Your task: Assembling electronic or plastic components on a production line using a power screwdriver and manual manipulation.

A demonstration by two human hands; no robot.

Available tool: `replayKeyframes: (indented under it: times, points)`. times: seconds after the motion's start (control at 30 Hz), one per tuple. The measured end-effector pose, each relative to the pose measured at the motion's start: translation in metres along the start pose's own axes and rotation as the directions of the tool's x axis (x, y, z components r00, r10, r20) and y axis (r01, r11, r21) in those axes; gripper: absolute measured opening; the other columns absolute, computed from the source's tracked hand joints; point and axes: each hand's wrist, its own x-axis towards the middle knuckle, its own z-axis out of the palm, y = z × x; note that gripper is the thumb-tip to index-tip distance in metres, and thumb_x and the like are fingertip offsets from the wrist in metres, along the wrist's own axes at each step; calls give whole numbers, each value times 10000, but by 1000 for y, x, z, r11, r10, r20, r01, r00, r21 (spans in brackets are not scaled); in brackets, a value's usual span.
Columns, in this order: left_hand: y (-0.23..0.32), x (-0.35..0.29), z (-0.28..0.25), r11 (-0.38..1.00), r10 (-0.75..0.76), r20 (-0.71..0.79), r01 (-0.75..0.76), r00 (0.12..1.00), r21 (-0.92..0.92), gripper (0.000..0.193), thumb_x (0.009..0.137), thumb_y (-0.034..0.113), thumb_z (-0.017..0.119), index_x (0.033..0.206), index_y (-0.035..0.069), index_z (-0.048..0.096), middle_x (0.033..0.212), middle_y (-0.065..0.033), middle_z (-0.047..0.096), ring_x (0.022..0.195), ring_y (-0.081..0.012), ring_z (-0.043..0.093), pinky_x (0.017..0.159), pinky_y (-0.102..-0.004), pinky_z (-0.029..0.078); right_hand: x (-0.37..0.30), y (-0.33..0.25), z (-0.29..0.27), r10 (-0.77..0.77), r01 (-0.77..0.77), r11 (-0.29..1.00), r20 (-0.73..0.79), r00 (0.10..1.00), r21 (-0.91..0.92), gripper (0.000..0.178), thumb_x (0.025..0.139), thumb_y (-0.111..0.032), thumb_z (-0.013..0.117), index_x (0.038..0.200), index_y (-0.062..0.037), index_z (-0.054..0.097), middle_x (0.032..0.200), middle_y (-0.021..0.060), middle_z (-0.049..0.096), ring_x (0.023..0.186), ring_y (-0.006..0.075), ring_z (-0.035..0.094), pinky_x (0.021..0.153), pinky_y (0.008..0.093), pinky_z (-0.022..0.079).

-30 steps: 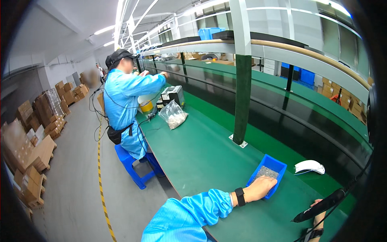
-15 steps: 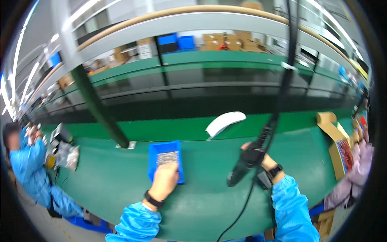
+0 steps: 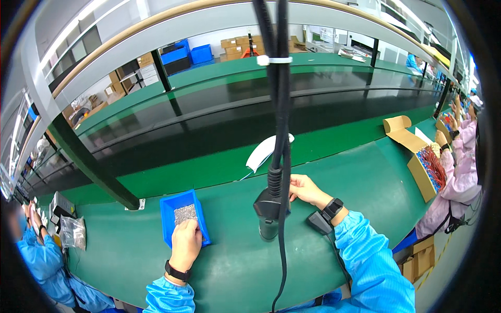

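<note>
My left hand [image 3: 187,244] reaches over the near end of a blue plastic bin [image 3: 166,221]. Its fingers are curled together by a heap of small silvery metal pieces [image 3: 185,213]; the fingertips are hidden. A black power screwdriver [image 3: 269,216] hangs from thick black cables [image 3: 282,99] in front of me. Just behind and right of it is my right hand [image 3: 309,191], fingers bent and drawn together. The cable covers their tips, so I cannot see what they hold. Below that wrist lies a black box-shaped device [image 3: 319,223] with a cord.
A curved white part [image 3: 261,154] lies at the green bench's [image 3: 235,261] far edge. An open cardboard box [image 3: 421,175] of red-wired parts is at right, near a person in pink [image 3: 462,172]. At left are a clear bag [image 3: 73,233] and another person in blue [image 3: 39,261].
The view has turned to the right and grown sharper. The hanging screwdriver now appears farther left and more upright. My left hand stays at the bin, my right behind the cable.
</note>
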Motion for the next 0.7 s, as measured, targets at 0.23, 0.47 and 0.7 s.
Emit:
replayKeyframes:
  times: [0.23,0.47,0.7]
  points:
    - [-6,-3,4,999,-19,25,18,1000,37,123,609,-45,533,658,30,450,636,-122,503,621,-316,500,565,-384,388,1,-1,0,8,-8,1000,-9,1000,19,149,844,-128,499,919,-3,530,747,66,569,627,112,561,525,212,463]
    - [-7,-1,5,999,1,34,-3,999,48,150,592,-58,539,648,28,430,616,-118,478,599,-307,489,553,-380,385,3,3,-1,6,-5,999,-10,1000,45,138,833,-114,508,908,-2,533,745,70,571,622,117,561,523,224,465]
    - [-4,-1,6,999,1,49,-4,999,49,163,590,-61,544,649,29,422,609,-118,468,599,-306,485,550,-378,384,0,-1,-2,4,-4,1000,-6,1000,21,149,841,-126,505,918,-2,533,764,75,580,625,117,564,518,224,467]
